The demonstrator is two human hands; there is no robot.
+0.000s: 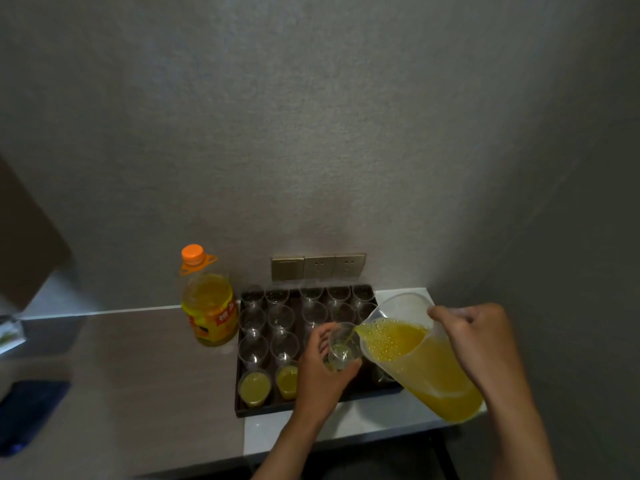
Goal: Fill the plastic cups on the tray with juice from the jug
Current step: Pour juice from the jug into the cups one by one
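I see my right hand (474, 344) wrapped around the clear plastic jug (415, 362), fingers curled over its far side, tipping it toward nine o'clock so a thin stream of orange juice (349, 336) runs off the spout. My left hand (322, 368) grips a clear plastic cup (343, 346), held just above the dark tray (263, 408) with its rim touching or just under the spout; a little juice sits in its bottom. The jug is roughly half full, with bubbles along the tilted surface.

The tray lies on the worktop (145, 368) against the wall, at the centre of my view. Rows of empty clear cups (284, 346) fill it toward twelve o'clock. At its near edge, around seven o'clock from the held cup, two filled cups (255, 388) stand side by side. What stands under the jug at the tray's right end I cannot tell.

Just beside the tray at nine o'clock stands a large juice bottle (209, 306) with an orange cap and yellow label, about three-quarters full. On the wall at twelve o'clock from the tray is a brass-coloured socket panel (318, 266). A dark blue object (27, 414), blurred, lies at the far left of the worktop.
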